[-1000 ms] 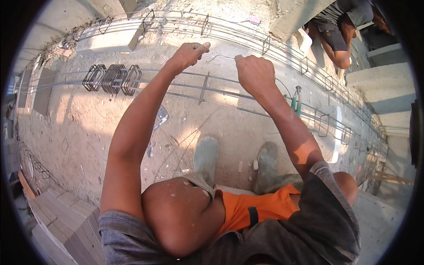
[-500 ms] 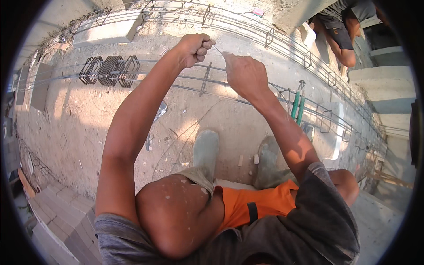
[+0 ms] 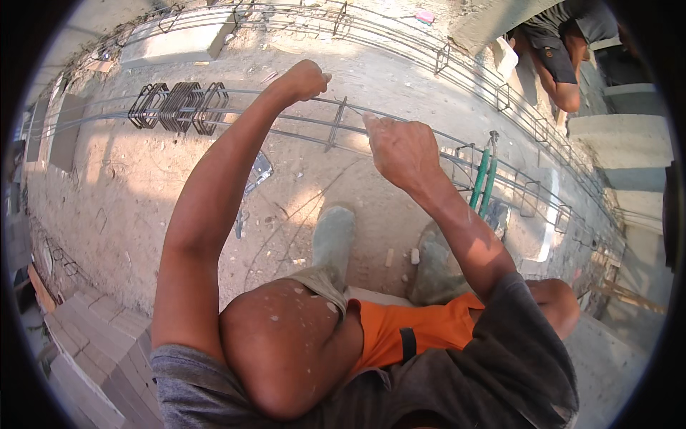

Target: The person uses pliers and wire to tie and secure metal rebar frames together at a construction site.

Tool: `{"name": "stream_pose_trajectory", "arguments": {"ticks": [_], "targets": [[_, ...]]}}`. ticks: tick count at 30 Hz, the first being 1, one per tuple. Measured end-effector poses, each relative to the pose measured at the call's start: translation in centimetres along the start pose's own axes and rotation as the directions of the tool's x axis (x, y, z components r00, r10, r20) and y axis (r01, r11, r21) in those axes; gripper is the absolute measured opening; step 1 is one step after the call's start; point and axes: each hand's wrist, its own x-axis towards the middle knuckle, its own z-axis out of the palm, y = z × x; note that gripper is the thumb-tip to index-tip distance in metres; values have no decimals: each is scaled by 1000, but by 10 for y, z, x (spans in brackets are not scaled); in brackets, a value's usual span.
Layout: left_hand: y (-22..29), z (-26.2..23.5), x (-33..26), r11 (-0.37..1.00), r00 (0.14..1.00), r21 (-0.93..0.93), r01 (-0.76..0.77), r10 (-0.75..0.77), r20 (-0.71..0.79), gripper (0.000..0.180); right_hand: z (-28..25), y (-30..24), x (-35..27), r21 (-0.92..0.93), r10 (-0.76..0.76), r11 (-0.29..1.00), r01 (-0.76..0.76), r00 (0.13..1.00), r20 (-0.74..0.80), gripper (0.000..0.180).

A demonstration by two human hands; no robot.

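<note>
Dusty ground (image 3: 157, 189) underlies left-to-right rods (image 3: 307, 120), their crosswise stirrup (image 3: 336, 124) between closed left hand (image 3: 304, 80) and closed right hand (image 3: 404, 149), contents unclear.

Two boots (image 3: 334, 230), one green-handled tool (image 3: 479, 179)

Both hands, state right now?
Left hand: closed; whether it holds anything can't be told.
Right hand: closed, apparently pinching a thin wire.
</note>
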Motion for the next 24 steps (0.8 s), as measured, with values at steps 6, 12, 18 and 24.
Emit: {"name": "stream_pose_trajectory", "arguments": {"ticks": [6,12,18,24], "targets": [[3,12,6,978,967,135,157,-124,-224,60,27,-4,15,-75,-43,996,56,986,164,13],[7,29,27,960,967,152,237,-248,59,70,45,-15,23,-153,-46,986,69,987,154,10],[14,35,51,956,904,7,294,-281,321,60,49,-23,26,-148,-62,985,83,988,140,10],[11,33,48,958,920,-68,277,-245,305,53,50,-21,25,-139,-54,988,67,994,96,10]]}}
